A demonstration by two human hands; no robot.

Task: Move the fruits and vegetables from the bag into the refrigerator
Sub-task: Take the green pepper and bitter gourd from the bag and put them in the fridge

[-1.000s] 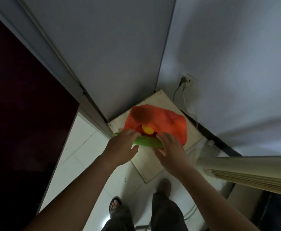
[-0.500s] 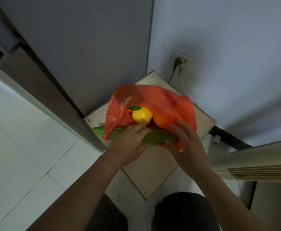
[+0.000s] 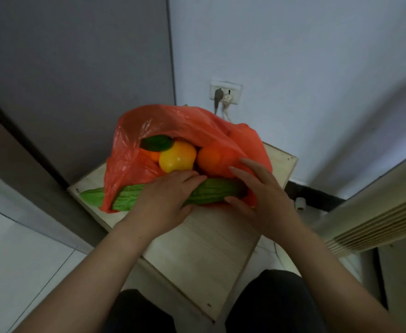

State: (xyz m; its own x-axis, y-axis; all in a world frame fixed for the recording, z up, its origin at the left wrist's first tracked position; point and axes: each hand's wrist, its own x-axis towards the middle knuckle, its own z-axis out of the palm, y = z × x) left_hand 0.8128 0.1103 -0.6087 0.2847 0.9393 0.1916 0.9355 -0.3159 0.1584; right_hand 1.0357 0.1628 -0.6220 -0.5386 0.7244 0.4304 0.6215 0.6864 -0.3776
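Ridged gourd (image 3: 211, 191) under left hand (image 3: 166, 203), crinkled plastic bag (image 3: 190, 123)

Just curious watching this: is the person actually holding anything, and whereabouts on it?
The left hand wraps over the middle of the long green gourd. The right hand rests by its dark end at the orange bag; a firm grip there cannot be told.

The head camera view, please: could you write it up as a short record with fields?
surface: wooden board
bag: red plastic bag, mouth open toward the person
inside: yellow fruit, orange, dark green vegetable
sticking out: bitter gourd
left hand: laid over the gourd
right hand: at the gourd's end, by the bag's edge
background: wall socket
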